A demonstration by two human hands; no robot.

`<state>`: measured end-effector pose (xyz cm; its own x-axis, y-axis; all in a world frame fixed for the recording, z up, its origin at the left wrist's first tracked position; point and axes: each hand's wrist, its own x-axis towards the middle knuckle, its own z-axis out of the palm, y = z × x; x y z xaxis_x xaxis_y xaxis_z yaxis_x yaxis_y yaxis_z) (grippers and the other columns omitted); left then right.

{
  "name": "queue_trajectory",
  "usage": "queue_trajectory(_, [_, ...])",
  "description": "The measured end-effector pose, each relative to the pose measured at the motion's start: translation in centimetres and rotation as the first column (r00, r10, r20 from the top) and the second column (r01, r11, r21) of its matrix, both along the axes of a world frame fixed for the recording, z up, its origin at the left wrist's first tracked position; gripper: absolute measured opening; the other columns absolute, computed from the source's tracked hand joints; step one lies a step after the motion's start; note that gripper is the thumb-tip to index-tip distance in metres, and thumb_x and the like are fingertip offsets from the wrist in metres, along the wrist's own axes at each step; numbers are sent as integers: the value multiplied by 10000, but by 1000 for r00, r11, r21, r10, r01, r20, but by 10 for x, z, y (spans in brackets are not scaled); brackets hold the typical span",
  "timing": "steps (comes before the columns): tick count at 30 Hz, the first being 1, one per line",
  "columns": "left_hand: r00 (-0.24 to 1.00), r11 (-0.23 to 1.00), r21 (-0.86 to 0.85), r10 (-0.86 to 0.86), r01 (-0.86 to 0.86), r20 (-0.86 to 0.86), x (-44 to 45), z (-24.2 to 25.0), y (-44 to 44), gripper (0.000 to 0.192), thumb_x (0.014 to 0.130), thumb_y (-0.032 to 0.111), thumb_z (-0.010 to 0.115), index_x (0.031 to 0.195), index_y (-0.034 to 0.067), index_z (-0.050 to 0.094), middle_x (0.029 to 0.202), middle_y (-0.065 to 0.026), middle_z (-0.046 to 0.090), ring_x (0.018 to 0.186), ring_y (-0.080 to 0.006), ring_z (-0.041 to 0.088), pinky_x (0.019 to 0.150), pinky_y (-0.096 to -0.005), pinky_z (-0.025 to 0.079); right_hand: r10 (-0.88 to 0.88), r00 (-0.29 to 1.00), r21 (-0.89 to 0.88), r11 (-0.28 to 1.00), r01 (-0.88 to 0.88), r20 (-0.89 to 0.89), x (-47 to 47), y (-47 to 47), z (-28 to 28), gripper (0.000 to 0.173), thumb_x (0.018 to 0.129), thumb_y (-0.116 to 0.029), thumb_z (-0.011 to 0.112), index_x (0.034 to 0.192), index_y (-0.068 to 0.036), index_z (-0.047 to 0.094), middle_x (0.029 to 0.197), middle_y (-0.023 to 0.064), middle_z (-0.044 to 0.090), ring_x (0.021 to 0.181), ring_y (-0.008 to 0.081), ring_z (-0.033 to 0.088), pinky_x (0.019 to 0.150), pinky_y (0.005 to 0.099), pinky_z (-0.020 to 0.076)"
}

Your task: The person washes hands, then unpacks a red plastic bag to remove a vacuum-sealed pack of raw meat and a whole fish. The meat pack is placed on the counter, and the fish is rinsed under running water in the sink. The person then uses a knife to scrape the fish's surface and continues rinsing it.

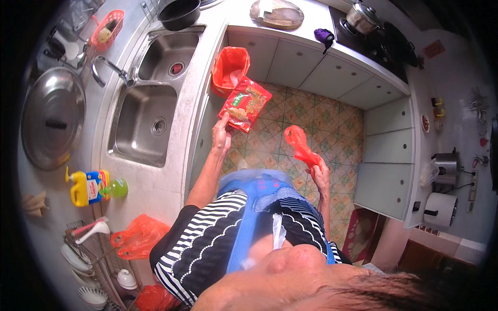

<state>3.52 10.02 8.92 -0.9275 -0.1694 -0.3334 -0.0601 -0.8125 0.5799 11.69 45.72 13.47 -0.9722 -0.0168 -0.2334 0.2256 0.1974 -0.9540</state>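
My left hand [221,134] grips the lower edge of a red printed food packet [247,104], which bears pictures and writing. The packet is tilted and its upper end overlaps the near rim of a bin lined with a red plastic bag [231,64]. Inside the bin some pale crumpled material shows. Away to the right, my right hand [320,173] holds a bunched red plastic bag [298,144] over the tiled floor. The bag's handle loop points up and away from me.
To the left, a steel double sink [146,124] with a faucet [113,70] is set in the counter. Detergent bottles [89,187], another red bag [140,237] and a dish rack [95,252] stand nearer. Cabinets [303,62] line the far side below a stove [373,42]. Appliances [445,167] sit at right.
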Motion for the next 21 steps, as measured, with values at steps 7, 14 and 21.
queue_trajectory(7, [993, 998, 15, 65, -67, 95, -54, -10, 14, 324, 914, 226, 554, 1147, 2, 540, 1118, -119, 605, 1027, -233, 590, 921, -384, 480, -58, 998, -99, 993, 61, 35, -71, 5, -20, 482, 844, 11, 390, 1312, -91, 440, 1113, 74, 557, 694, 86, 576, 511, 188, 452])
queue_trajectory(14, [969, 966, -98, 243, -238, 52, -52, -10, 34, 342, 921, 255, 536, 1147, -2, 533, 1118, -117, 599, 1027, -224, 588, 923, -390, 470, 244, 968, -62, 969, -241, 61, -188, 23, -26, 525, 805, -94, 619, 1302, -64, 453, 1212, 57, 465, 973, 137, 529, 783, 258, 456])
queue_trajectory(21, [873, 878, -125, 476, -463, 109, -52, 12, 15, 339, 939, 227, 504, 1180, -11, 507, 1132, -118, 588, 1053, -223, 575, 925, -405, 461, 532, 844, -400, 791, -464, 72, -324, -90, 18, 610, 818, -102, 434, 1401, -8, 281, 1379, 104, 368, 1224, 198, 407, 1021, 309, 319])
